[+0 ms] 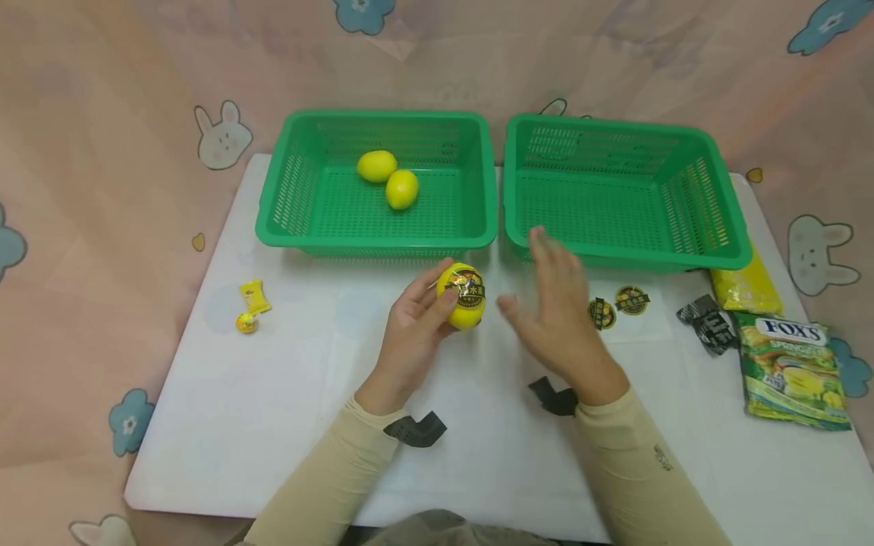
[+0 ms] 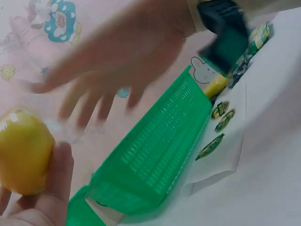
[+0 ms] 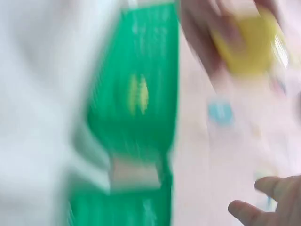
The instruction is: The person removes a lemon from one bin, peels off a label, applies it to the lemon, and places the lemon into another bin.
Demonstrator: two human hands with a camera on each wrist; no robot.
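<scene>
Stickered lemon [image 1: 462, 296] held above counter [image 1: 273, 394], 6 o'clock of left basket [image 1: 378, 236]; sticker text unreadable. Right wrist view blurred, little readable. Gripped by left hand [image 1: 413, 327], fingers [image 1: 447, 299] curled round it. Right hand [image 1: 560, 315] at lemon's 3 o'clock, apart, fingers spread, holding nothing. Two plain lemons [image 1: 389, 178] inside left basket.

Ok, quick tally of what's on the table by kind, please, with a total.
Lemons: 3, two in the left basket, one in the left hand
Green baskets: 2
Round stickers on the sheet: 2
Small yellow candies: 2
Candy bags: 2
Total: 11
</scene>
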